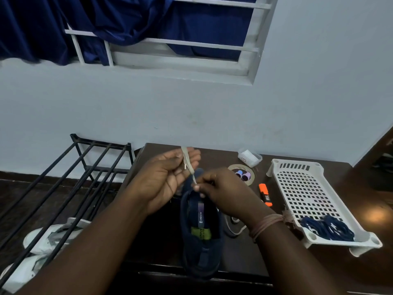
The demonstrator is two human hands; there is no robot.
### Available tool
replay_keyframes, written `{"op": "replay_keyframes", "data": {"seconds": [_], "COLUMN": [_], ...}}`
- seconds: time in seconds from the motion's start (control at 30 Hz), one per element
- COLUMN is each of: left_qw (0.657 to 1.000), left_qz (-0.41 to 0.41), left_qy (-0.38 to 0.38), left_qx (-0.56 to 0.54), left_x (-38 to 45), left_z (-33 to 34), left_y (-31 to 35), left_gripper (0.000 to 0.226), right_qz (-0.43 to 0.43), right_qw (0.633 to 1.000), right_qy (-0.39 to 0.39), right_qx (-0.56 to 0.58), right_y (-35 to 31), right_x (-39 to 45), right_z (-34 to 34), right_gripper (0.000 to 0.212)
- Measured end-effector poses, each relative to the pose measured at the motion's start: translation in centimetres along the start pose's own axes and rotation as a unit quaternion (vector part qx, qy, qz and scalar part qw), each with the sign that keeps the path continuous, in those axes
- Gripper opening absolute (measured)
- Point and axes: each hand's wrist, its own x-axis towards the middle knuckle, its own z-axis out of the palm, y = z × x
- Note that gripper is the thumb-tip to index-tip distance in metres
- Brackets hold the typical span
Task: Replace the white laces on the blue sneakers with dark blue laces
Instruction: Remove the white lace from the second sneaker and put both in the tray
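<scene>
Both hands — left hand (168, 177), right hand (221, 190) — pinch the white lace (188, 160) above the blue sneaker (201, 237).

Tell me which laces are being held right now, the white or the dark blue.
The white lace: both the left hand and right hand pinch it above the blue sneaker. The dark blue laces lie untouched in the white basket.

- We see a dark blue sneaker (201, 237) of matt cloth.
- We see a flat woven white lace (188, 161).
- The counter (361, 271) is dark glossy wood.
- The white basket (306, 188) is perforated smooth plastic.
- The rack (63, 177) has black metal bars.
- The curtain (119, 18) is sheeny blue cloth.
</scene>
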Motion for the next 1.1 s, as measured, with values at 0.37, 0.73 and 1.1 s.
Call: {"op": "replay_keyframes", "data": {"seconds": [0.37, 0.73, 1.1], "left_qw": [0.866, 0.996, 0.888], "left_qz": [0.014, 0.007, -0.014], "left_qy": [-0.04, 0.031, -0.063], "left_qx": [0.499, 0.085, 0.456], "left_x": [-0.1, 0.2, -0.9], "left_z": [-0.5, 0.0, 0.5], "left_y": [-2.2, -0.7, -1.2], "left_gripper": [0.03, 0.025, 0.03], "right_qz": [0.001, 0.05, 0.002], "right_qw": [0.99, 0.999, 0.99], "right_qy": [0.139, -0.019, 0.138], "right_qx": [0.033, -0.003, 0.031], "right_y": [-0.1, 0.9, -0.6], "right_x": [-0.1, 0.0, -0.2], "right_z": [-1.2, 0.4, -2.1], "right_gripper": [0.012, 0.029, 0.011]}}
